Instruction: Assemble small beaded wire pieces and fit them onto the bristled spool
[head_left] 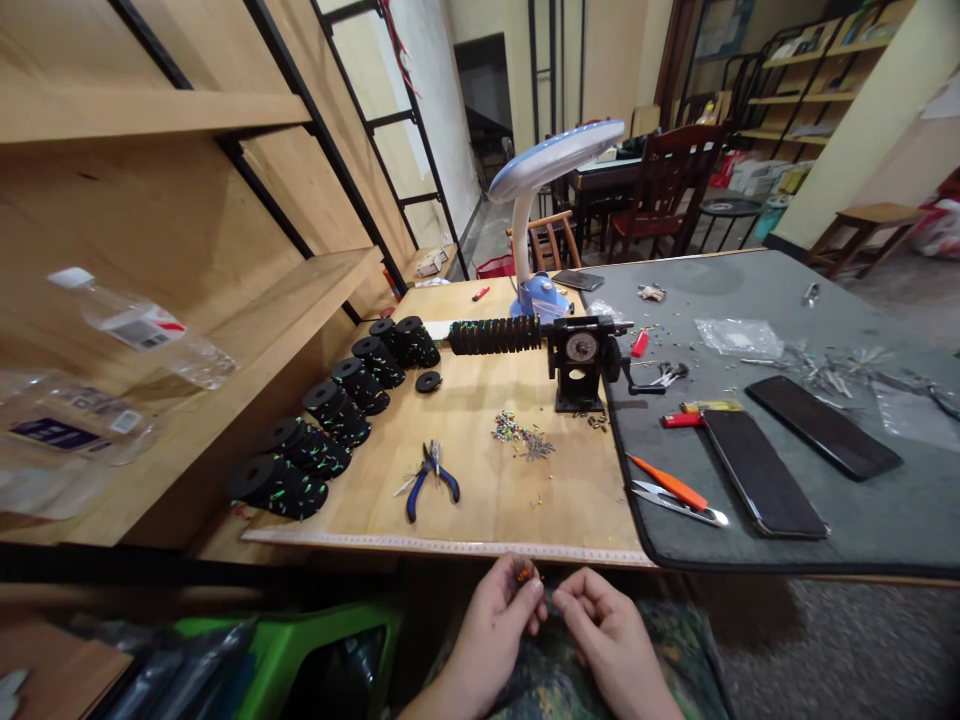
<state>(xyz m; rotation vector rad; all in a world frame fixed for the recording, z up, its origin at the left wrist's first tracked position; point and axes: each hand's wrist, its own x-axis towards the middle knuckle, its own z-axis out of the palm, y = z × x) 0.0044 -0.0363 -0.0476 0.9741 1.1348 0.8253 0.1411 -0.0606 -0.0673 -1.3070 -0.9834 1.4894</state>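
My left hand (499, 612) is held over my lap, just below the table's front edge, with its fingers pinched on a small orange-brown piece (523, 571). Beside it my right hand (600, 620) is curled, its fingertips closed near the left hand's; what they hold is too small to name. On the wooden board (487, 500) above lie blue-handled pliers (429, 478) and a scatter of small coloured beads (521, 436). A black hand-crank winder (579, 362) stands at the board's far edge with a black beaded coil (495, 335) on its shaft.
Several black beaded spools (330, 420) lie in a row at the left. The grey mat (825, 300) bears two phones (761, 470), thread snips (679, 503), an orange tool (667, 482), a red lighter (681, 420) and plastic bags. A blue desk lamp (540, 200) stands behind; plastic bottles (142, 330) lie on the left shelf.
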